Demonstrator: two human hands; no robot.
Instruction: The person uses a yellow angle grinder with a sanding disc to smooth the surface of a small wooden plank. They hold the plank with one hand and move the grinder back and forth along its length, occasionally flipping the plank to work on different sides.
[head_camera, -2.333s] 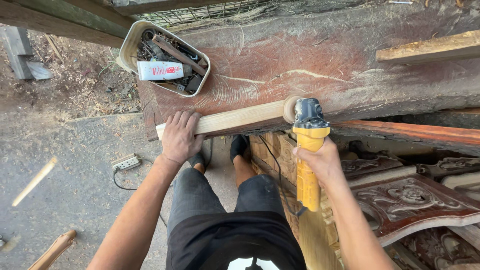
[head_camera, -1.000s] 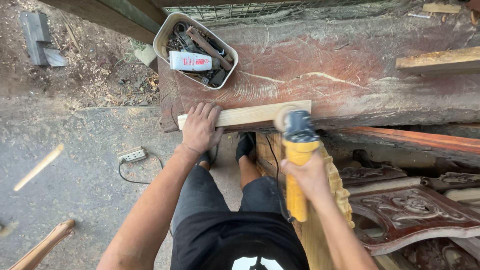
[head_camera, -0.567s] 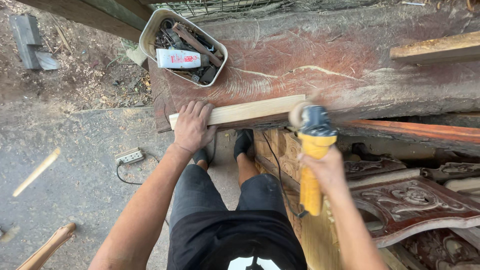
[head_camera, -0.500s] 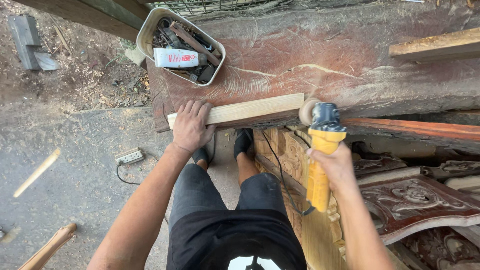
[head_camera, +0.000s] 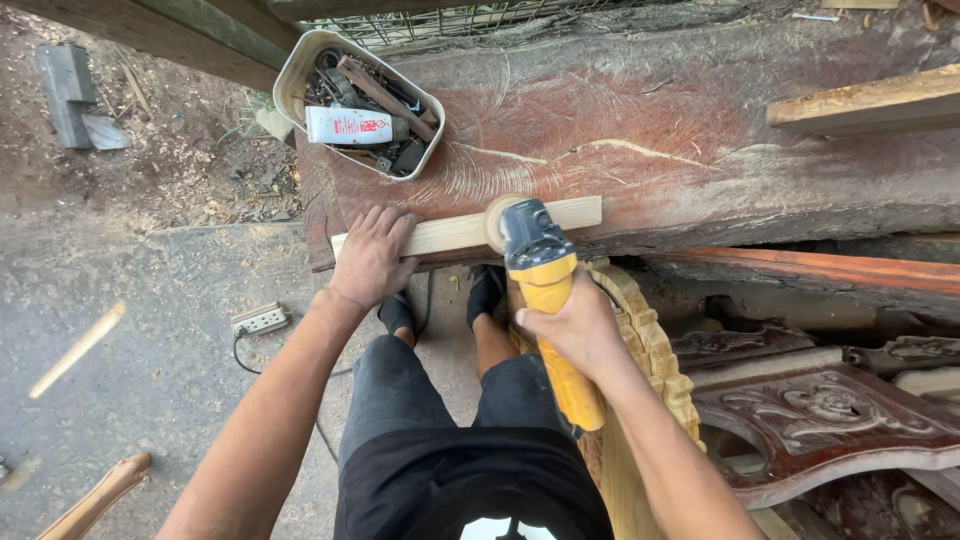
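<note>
head view: the left hand lies flat, fingers spread, pressing on the left end of a pale wooden strip that rests along the near edge of a broad reddish slab. the right hand is clamped around the yellow body of an angle grinder, whose dark head and round sanding disc sit against the strip about midway along its length, just right of the left hand. at the slab's far left corner stands a pale rounded tub holding scrap metal and a white tube. a second plank lies at the slab's far right edge. below the slab's near edge, to the right, lean carved wooden panels. on the ground at left lies a white power strip, well apart from the hands
</note>
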